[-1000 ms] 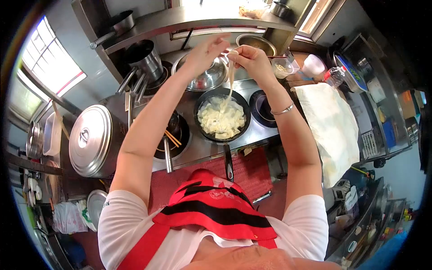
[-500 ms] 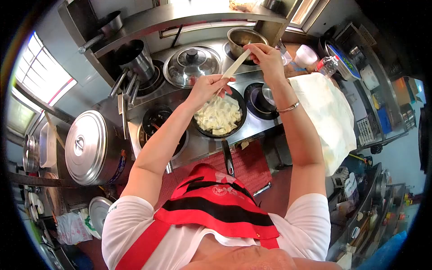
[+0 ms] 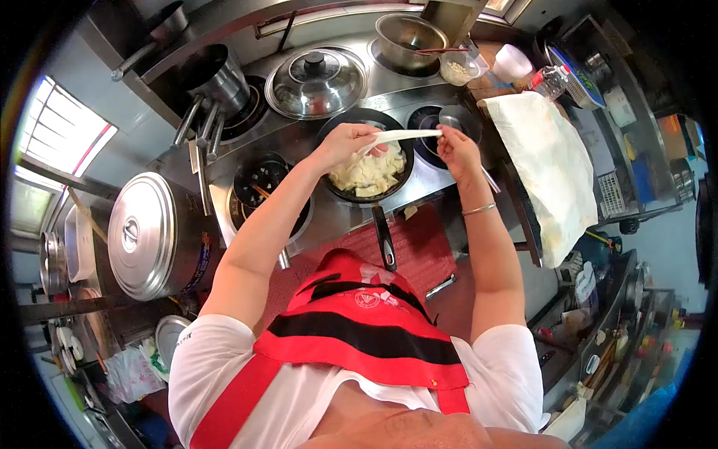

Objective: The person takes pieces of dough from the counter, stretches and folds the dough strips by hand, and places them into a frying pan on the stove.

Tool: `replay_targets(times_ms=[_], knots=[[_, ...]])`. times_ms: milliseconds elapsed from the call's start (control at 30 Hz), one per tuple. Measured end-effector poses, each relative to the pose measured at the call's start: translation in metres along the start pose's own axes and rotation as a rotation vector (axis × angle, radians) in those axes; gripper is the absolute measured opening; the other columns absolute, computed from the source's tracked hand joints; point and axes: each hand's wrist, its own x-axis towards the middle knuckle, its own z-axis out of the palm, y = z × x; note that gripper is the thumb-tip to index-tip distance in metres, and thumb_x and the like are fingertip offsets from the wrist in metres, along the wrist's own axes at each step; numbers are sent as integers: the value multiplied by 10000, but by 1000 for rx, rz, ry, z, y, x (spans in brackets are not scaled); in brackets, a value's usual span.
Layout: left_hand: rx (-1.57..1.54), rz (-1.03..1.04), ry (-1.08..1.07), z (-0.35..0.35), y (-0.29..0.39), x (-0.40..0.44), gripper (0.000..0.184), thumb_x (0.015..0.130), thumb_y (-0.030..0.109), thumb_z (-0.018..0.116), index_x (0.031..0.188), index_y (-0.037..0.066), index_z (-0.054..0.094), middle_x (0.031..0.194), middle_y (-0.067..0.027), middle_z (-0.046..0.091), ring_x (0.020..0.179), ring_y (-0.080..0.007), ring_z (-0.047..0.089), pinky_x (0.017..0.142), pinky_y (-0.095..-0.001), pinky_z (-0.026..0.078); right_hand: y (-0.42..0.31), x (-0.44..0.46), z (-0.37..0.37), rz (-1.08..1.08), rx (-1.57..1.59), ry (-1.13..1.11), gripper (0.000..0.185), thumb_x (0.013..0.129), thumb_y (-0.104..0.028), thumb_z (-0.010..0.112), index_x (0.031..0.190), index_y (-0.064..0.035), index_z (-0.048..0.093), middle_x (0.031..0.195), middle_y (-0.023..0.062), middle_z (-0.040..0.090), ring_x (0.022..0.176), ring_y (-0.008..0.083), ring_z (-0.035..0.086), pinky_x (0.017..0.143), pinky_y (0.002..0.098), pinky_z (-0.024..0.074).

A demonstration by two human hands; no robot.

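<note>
A long pale strip of dough (image 3: 410, 135) stretches almost level between my two hands, above a black frying pan (image 3: 406, 166). My left hand (image 3: 345, 145) grips its left end, with the fingers partly hidden over the pan. At the other end, my right hand (image 3: 458, 153) pinches the strip between thumb and fingers, to the right of the pan. Many flat, pale dough pieces (image 3: 366, 178) lie heaped inside the pan. Its black handle (image 3: 384, 239) points toward my body.
A lidded steel pan (image 3: 317, 82) and a metal bowl (image 3: 411, 39) stand behind. Steel saucepans (image 3: 224, 84) are at the back left, a big lidded pot (image 3: 140, 233) at the left. A pale cloth (image 3: 544, 172) covers a surface on the right. Black pan (image 3: 258, 176) on the left burner.
My right hand has come down and toward me, so the dough strip has gone from steeply slanted to nearly level. My left hand still holds its end over the pan.
</note>
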Motion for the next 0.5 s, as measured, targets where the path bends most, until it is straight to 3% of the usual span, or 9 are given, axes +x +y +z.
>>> replay_targets(times_ms=[67,133,167,300,367,400,467,500], knots=[[52,-57,-33,0,-3,2,274,954,155,504,1135,-29,594,946,-80,689,724,-124,625,697,-259,504,12,-8,-10,16,-153,-35,181,870,-105,633,992,28,649,705,-9,563,623,67,533,562,168,431],[168,-85,-88,3,7,4,261,955,159,502,1112,-22,603,919,-73,692,705,-114,623,675,-253,502,20,-15,-10,-66,-534,-179,288,788,-3,570,1067,44,625,1008,86,648,880,138,578,785,261,455],[169,-87,-99,5,10,6,261,955,159,502,1112,-22,603,919,-73,692,705,-114,623,675,-253,502,21,-17,-11,-100,-554,-307,429,797,2,521,1223,49,539,1222,128,590,1085,180,545,920,274,406],[294,-108,-214,12,21,15,231,950,157,510,1072,-5,620,867,-68,693,668,-99,618,635,-240,488,2,-41,34,-51,-202,-526,438,830,-53,481,1253,56,505,1228,140,585,1092,197,537,922,296,402],[348,-99,-233,13,27,18,223,949,157,513,1059,-2,624,850,-69,692,661,-94,617,623,-237,484,-3,-35,40,-5,-213,-577,459,913,-208,426,1289,53,465,1235,159,580,1129,219,533,954,301,382],[374,-87,-242,13,32,18,219,948,156,515,1052,-1,627,845,-65,692,650,-88,609,613,-232,478,-4,-32,39,-8,-211,-578,459,913,-208,426,1289,53,465,1235,159,580,1129,219,533,954,301,382],[402,-73,-250,11,39,19,216,947,156,517,1044,0,630,839,-62,691,640,-82,602,603,-227,473,-7,-29,31,208,44,-684,545,966,-389,336,1266,39,486,1236,175,576,1136,241,533,962,329,376],[398,-62,-265,9,42,19,214,941,156,522,1025,-7,630,836,-63,693,648,-90,610,601,-229,481,-9,-28,24,178,139,-801,639,970,-487,274,1321,21,440,1267,172,554,1157,247,524,983,372,371]])
